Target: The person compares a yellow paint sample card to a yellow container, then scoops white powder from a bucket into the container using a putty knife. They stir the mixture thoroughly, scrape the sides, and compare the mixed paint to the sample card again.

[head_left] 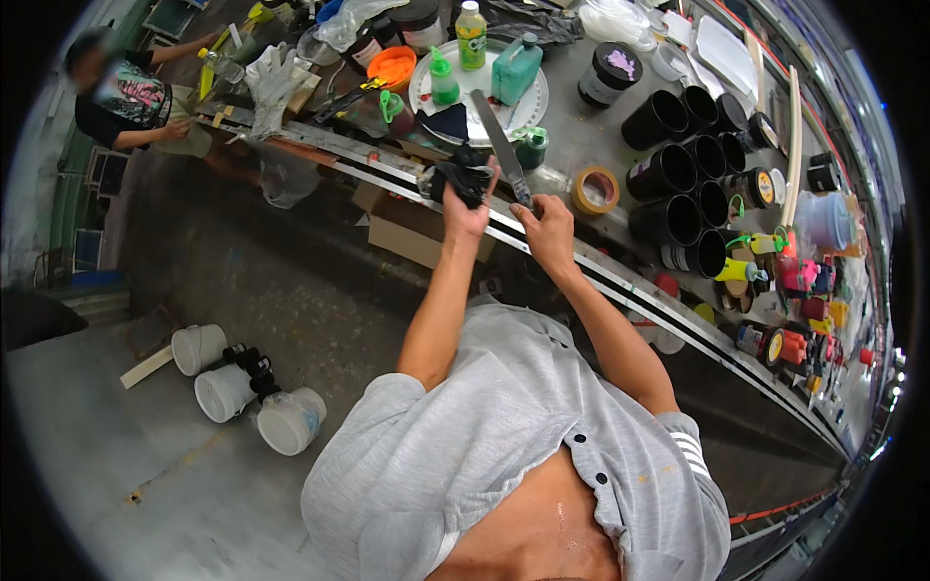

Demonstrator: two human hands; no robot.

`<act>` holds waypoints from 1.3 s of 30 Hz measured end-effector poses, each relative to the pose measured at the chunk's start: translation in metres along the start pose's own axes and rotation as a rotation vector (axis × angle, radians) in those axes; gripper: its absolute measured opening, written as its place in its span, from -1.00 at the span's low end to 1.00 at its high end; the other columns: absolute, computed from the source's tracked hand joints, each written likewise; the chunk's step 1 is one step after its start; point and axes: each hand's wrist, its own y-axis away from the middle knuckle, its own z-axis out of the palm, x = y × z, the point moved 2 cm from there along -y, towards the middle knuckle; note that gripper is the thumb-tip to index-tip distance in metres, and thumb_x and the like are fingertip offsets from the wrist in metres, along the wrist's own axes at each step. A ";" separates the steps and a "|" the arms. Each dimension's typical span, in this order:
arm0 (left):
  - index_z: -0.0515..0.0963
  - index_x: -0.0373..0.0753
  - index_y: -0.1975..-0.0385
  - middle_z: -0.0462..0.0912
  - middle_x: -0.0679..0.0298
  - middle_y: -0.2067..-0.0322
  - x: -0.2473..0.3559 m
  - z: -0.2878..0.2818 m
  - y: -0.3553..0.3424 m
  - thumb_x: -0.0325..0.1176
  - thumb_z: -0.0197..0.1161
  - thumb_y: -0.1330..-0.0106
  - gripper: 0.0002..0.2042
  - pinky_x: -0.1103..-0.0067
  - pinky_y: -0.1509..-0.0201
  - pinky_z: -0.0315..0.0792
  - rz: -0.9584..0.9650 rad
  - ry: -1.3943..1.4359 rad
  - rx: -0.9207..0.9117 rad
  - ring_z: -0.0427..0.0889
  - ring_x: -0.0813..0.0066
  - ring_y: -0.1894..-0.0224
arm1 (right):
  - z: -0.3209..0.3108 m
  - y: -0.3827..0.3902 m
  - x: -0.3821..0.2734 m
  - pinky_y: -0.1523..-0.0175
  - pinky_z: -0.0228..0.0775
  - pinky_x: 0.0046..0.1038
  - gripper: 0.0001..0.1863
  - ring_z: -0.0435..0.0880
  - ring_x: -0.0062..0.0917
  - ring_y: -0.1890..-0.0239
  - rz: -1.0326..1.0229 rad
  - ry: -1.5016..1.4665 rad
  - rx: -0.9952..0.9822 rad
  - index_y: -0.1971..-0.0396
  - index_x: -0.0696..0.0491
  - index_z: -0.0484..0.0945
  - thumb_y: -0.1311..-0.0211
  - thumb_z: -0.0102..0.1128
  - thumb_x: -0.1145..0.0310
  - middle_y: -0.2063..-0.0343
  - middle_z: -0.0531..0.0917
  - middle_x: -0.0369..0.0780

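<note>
One half-curled left hand (467, 217) holds a crumpled black bundle (461, 180), likely cloth; the right hand (549, 230), fingers closed, grips a spatula (498, 134) at the tabletop (578, 136).

Soft, moderate light covers the plate (534, 107), and the knife (498, 132) at its lower edge has a clear outline. Below and left of the plate, the floor (281, 261) is dim. Far right of it, lamps (880, 451) glare white; far left, a co-worker's head (89, 60) is blurred. All around, straight edges bend toward black corners.
</note>
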 end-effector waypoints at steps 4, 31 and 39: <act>0.51 -0.40 0.09 0.64 0.06 0.15 -0.024 0.043 0.028 -0.24 0.05 -0.45 -0.70 0.22 -0.05 0.57 0.154 -0.254 -0.005 0.67 0.15 0.08 | 0.031 -0.008 -0.010 0.20 0.45 -0.14 -0.68 0.65 -0.05 0.38 -0.039 0.078 -0.099 0.23 0.18 0.62 -0.16 0.25 0.23 0.46 0.65 0.06; 0.42 -0.56 -0.04 0.60 -0.06 0.06 0.061 0.047 -0.043 -0.27 0.22 -0.22 -0.50 0.19 -0.31 0.39 -0.109 -0.743 -0.585 0.60 0.03 -0.04 | -0.043 0.059 0.005 0.75 -0.05 -0.69 -0.82 0.22 -0.83 0.79 0.942 -1.047 -0.866 0.46 0.16 0.50 -0.25 0.14 0.36 0.72 0.36 -0.44; 0.61 -0.40 0.05 0.67 0.17 0.11 0.095 0.038 -0.148 -0.32 0.41 -0.18 -0.62 0.37 -0.15 0.45 0.163 -1.417 -0.225 0.61 0.28 0.02 | -0.090 0.163 0.063 0.73 -0.06 -0.64 -0.81 0.17 -0.80 0.79 0.874 -1.129 -0.669 0.50 0.17 0.60 -0.17 0.20 0.35 0.75 0.35 -0.43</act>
